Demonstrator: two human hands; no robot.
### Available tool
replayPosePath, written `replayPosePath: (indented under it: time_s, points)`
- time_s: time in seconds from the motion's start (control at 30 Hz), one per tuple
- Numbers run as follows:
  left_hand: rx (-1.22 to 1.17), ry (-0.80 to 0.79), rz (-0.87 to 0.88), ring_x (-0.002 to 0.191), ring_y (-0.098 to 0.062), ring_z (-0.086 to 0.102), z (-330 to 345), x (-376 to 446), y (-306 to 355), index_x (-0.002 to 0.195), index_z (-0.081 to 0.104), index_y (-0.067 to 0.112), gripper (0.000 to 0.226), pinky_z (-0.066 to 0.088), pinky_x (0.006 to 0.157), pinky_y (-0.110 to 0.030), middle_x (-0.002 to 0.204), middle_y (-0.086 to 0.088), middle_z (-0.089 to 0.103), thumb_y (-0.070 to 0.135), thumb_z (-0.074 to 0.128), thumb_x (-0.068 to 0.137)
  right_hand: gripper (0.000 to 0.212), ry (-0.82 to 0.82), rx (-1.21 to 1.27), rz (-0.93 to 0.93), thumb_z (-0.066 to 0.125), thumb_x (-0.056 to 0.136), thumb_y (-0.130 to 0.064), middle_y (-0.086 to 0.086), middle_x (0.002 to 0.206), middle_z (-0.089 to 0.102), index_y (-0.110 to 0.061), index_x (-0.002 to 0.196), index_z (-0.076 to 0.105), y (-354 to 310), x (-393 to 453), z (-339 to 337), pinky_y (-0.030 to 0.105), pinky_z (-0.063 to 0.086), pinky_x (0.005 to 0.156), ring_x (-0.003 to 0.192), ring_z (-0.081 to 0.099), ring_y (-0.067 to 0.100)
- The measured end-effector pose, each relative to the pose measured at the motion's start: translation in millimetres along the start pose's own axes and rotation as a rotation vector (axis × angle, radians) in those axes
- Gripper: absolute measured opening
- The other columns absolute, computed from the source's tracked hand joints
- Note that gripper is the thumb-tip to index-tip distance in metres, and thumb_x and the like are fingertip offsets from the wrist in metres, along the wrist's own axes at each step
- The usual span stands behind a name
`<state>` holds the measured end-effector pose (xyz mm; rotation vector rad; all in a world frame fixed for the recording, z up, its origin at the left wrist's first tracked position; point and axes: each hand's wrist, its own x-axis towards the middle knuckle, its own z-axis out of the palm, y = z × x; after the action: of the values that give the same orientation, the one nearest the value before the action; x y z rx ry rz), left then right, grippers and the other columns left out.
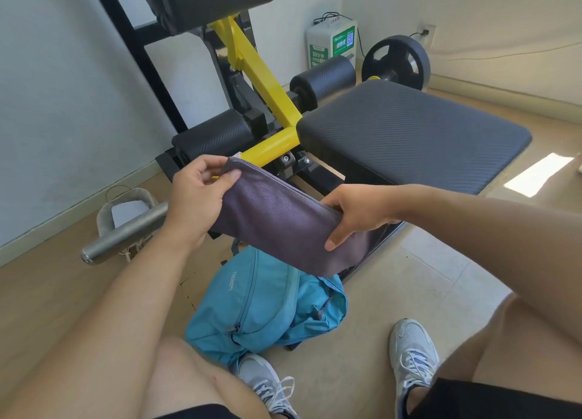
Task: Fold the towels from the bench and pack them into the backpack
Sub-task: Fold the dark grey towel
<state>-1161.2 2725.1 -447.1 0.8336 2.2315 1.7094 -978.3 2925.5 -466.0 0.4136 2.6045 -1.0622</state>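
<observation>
- The left hand (201,191) is raised in front of the body, forearm reaching up from the lower left, with the thumb on top and fingers curled under one end of the folded purple-grey towel (277,226), pinching it.
- The right hand (356,214) comes in from the right, arm stretched across the view; its thumb lies over the towel's near face and its fingers wrap behind the other end.
- The towel hangs in the air between both hands, tilted down to the right, just above the blue backpack (261,305).
- The backpack lies slumped on the floor between the person's two shoes, just in front of the black padded bench (415,135).
</observation>
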Motion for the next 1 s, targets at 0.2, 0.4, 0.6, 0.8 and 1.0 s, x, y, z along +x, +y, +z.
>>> replayPosePath:
  time_s: [0.2, 0.4, 0.6, 0.8, 1.0]
  points:
    - [-0.017, 0.141, -0.106, 0.091, -0.013, 0.069, -6.0, 7.7, -11.9, 0.100, 0.064, 0.024, 0.013, 0.055, 0.082, -0.027, 0.103, 0.001, 0.074, 0.012, 0.068, 0.096, 0.050, -0.043, -0.113, 0.123, 0.092, 0.068, -0.039, -0.011, 0.102, 0.076, -0.029, 0.113, 0.072, 5.7, 1.6, 0.3, 0.034, 0.061, 0.086, 0.089, 0.071, 0.011]
    - [-0.033, 0.229, -0.338, 0.089, -0.021, 0.059, -18.1, 15.7, -32.7, 0.095, 0.056, 0.022, 0.010, 0.048, 0.073, -0.033, 0.101, -0.006, 0.064, 0.014, 0.061, 0.093, 0.033, 0.125, -0.213, 0.174, 0.084, 0.079, -0.039, -0.003, 0.098, 0.069, -0.022, 0.099, 0.065, 3.1, 1.1, -0.5, 0.034, 0.058, 0.078, 0.089, 0.066, 0.020]
    - [-0.034, 0.160, -0.354, 0.072, -0.018, 0.045, -15.0, 5.2, -19.9, 0.068, 0.050, 0.018, 0.021, 0.035, 0.062, -0.030, 0.070, -0.002, 0.048, 0.010, 0.059, 0.086, 0.014, 0.469, 0.015, -0.024, 0.073, 0.090, -0.038, -0.009, 0.097, 0.071, -0.031, 0.102, 0.069, -6.7, -2.2, -6.9, 0.036, 0.058, 0.080, 0.089, 0.065, 0.009]
    - [0.053, 0.028, -0.205, 0.075, -0.022, 0.052, 5.0, -8.2, 5.7, 0.063, 0.050, 0.030, 0.010, 0.046, 0.076, -0.048, 0.070, -0.009, 0.057, 0.023, 0.052, 0.069, 0.019, 0.503, 0.041, -0.261, 0.078, 0.086, -0.025, -0.019, 0.094, 0.071, -0.034, 0.102, 0.072, -29.6, -10.5, -5.7, 0.020, 0.050, 0.081, 0.093, 0.064, -0.001]
    - [0.084, -0.334, -0.040, 0.090, -0.014, 0.069, 27.2, -23.4, 19.5, 0.088, 0.078, 0.027, 0.016, 0.050, 0.091, -0.035, 0.088, 0.003, 0.075, 0.039, 0.068, 0.091, 0.034, 0.487, 0.099, -0.347, 0.085, 0.079, -0.020, -0.013, 0.097, 0.074, -0.027, 0.097, 0.057, -50.1, -17.6, -1.7, 0.028, 0.053, 0.084, 0.091, 0.066, 0.005]
